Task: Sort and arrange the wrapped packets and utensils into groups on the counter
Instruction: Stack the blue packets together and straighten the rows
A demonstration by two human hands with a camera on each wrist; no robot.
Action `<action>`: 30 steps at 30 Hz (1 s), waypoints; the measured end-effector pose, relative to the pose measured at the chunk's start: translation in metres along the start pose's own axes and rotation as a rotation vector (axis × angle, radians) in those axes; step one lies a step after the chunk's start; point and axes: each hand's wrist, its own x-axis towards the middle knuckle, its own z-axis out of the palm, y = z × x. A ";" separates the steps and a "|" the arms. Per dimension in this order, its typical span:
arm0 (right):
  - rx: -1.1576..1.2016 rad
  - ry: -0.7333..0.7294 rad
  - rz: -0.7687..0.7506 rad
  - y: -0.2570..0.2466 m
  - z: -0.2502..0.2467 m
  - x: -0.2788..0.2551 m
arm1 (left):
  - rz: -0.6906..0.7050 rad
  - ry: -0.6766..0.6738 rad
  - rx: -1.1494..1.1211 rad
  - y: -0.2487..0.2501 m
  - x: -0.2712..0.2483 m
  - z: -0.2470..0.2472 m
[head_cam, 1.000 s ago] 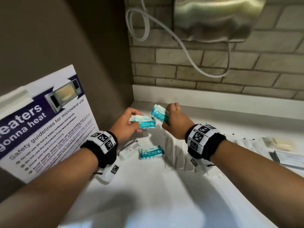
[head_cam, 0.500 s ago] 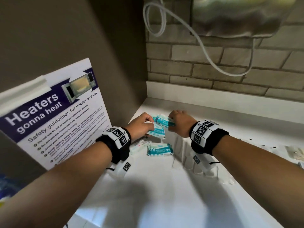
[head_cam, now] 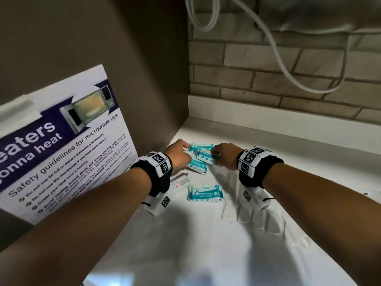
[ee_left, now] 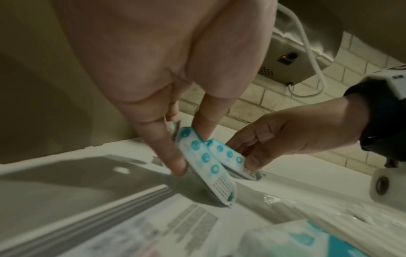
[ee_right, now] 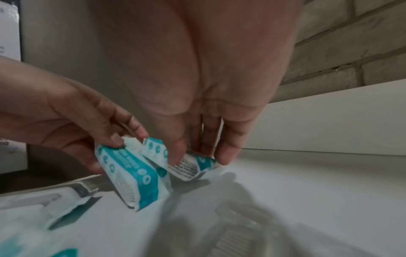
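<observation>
Near the counter's back left corner my left hand (head_cam: 185,153) pinches a teal-and-white wipes packet (ee_left: 206,161) between thumb and fingers, one end down on the white counter (head_cam: 206,254). My right hand (head_cam: 215,156) pinches a second wipes packet (ee_right: 193,167) by its end, and it leans against the first. In the head view the held packets overlap in a small cluster (head_cam: 201,156). Another wipes packet (head_cam: 205,193) lies flat just in front of them. Clear-wrapped plastic utensils (head_cam: 253,215) lie under my right wrist.
A white sachet with a grey stripe (head_cam: 179,179) lies under my left wrist. A microwave safety poster (head_cam: 61,151) leans on the brown side wall at left. A brick wall and a hanging white cable (head_cam: 288,75) stand behind, below a steel dispenser (ee_left: 307,52).
Both hands have carried their packets from mid-air down and back to the counter's corner and brought them together. The flat packet has not moved.
</observation>
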 end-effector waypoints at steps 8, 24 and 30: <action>-0.007 -0.019 -0.067 -0.022 0.006 0.018 | 0.008 -0.025 0.170 -0.019 0.015 -0.005; -0.044 0.048 -0.101 -0.014 0.004 0.030 | 0.161 -0.044 0.359 -0.017 0.015 0.002; -0.029 0.081 -0.093 -0.009 0.008 0.025 | 0.162 -0.036 0.381 -0.013 0.016 0.002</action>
